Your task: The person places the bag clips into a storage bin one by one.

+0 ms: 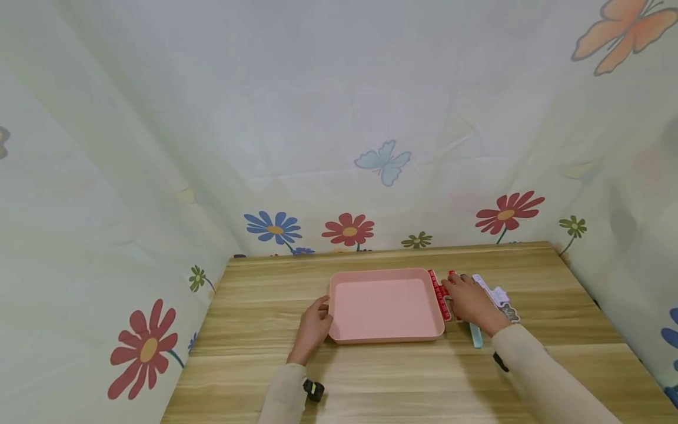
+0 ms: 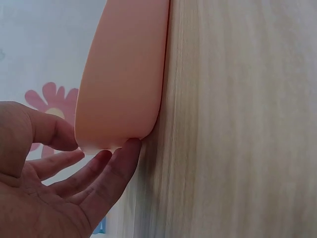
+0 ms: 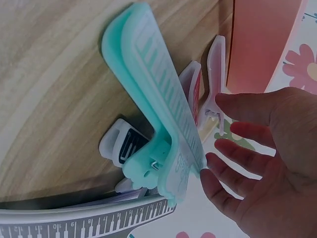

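Observation:
A shallow pink tray (image 1: 384, 309) lies on the wooden table. At its left side my left hand (image 1: 314, 327) touches the outer wall with its fingertips, as the left wrist view shows on the tray's wall (image 2: 121, 74). My right hand (image 1: 471, 300) is over several plastic clips to the right of the tray, fingers loosely bent and holding nothing. In the right wrist view a teal clip (image 3: 158, 99) with a ridged face stands closest, its lower end by my fingertips. My thumb is right at a pale clip (image 3: 214, 74) beside the tray.
A red clip (image 1: 439, 297) lies along the tray's right wall. Past my right hand are a white clip (image 1: 499, 296) and a clip with ruler markings (image 3: 89, 225). A black-and-white clip (image 3: 124, 144) sits behind the teal one. Flowered curtain (image 1: 296, 147) surrounds the table (image 1: 381, 377).

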{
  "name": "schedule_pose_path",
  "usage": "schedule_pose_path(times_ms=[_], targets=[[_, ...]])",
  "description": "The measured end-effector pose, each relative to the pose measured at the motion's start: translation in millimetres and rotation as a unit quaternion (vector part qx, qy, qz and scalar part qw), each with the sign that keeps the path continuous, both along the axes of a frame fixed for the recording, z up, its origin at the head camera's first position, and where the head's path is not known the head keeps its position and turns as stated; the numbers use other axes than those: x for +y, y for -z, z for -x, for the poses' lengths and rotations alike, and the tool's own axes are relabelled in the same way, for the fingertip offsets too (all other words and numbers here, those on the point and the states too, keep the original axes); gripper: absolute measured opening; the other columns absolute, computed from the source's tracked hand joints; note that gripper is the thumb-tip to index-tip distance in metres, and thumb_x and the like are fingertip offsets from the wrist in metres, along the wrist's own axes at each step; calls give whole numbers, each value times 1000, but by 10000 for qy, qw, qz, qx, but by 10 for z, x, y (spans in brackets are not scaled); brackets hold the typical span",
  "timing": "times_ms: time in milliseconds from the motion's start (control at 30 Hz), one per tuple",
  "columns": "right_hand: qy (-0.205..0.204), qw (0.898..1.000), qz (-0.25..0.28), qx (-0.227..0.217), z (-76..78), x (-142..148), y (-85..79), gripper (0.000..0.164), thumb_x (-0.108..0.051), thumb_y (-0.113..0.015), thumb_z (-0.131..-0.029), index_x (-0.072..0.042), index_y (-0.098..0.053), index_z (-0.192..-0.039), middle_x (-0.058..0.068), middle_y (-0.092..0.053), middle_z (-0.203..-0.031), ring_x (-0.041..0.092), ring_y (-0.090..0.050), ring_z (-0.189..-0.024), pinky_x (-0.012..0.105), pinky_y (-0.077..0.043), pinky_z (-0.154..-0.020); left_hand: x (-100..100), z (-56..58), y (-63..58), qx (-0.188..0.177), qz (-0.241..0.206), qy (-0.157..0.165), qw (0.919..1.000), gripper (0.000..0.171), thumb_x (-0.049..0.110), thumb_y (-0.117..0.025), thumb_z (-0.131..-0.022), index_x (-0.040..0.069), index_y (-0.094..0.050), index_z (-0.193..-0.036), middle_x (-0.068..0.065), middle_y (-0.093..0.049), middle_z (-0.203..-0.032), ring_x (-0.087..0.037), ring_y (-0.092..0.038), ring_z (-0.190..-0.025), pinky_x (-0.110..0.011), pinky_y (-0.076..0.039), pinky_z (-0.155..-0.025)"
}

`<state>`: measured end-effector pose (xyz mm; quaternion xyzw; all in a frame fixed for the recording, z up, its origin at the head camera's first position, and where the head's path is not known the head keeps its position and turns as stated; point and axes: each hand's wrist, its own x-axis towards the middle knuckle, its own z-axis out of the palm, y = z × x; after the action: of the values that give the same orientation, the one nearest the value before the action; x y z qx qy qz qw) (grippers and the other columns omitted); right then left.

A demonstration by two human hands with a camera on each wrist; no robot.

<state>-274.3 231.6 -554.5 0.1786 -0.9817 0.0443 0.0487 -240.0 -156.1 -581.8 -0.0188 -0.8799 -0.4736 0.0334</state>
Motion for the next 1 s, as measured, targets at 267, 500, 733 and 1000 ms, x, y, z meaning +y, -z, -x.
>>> schedule_pose_path(times_ms=[267,500,733,1000], targets=[[67,9994,-6,-329,45,-18,-1,38,-12,-65,-90,-1,-61,-126,21,-59,-126,44,-54,-116,62,-46,-92,5,15,-26,-268,-116,-133,9995,44,1,-58,-88,3,-57,-132,-23,-67,-109,-35,-68,-100,-41,-56,-80],[160,9984,-24,-539,67,-86,-34,37,-12,-61,-90,-2,-59,-125,21,-59,-122,45,-55,-114,64,-45,-92,-2,30,-16,-325,-218,-237,9990,45,0,-58,-85,4,-58,-129,-21,-68,-105,-31,-68,-96,-34,-54,-72],[194,9978,-224,-596,96,-130,-10,35,-13,-57,-93,-5,-60,-127,20,-60,-123,42,-56,-115,65,-44,-91,-1,11,-4,-411,-239,-279,9985,45,1,-59,-85,5,-58,-130,-20,-67,-105,-29,-67,-95,-30,-52,-68],[286,9961,-425,-723,131,-164,39,30,-12,-49,-98,-3,-60,-124,21,-59,-124,43,-54,-117,68,-41,-93,3,14,4,-427,-163,-342,9984,45,2,-59,-85,5,-58,-130,-18,-68,-104,-28,-68,-95,-31,-53,-69]])
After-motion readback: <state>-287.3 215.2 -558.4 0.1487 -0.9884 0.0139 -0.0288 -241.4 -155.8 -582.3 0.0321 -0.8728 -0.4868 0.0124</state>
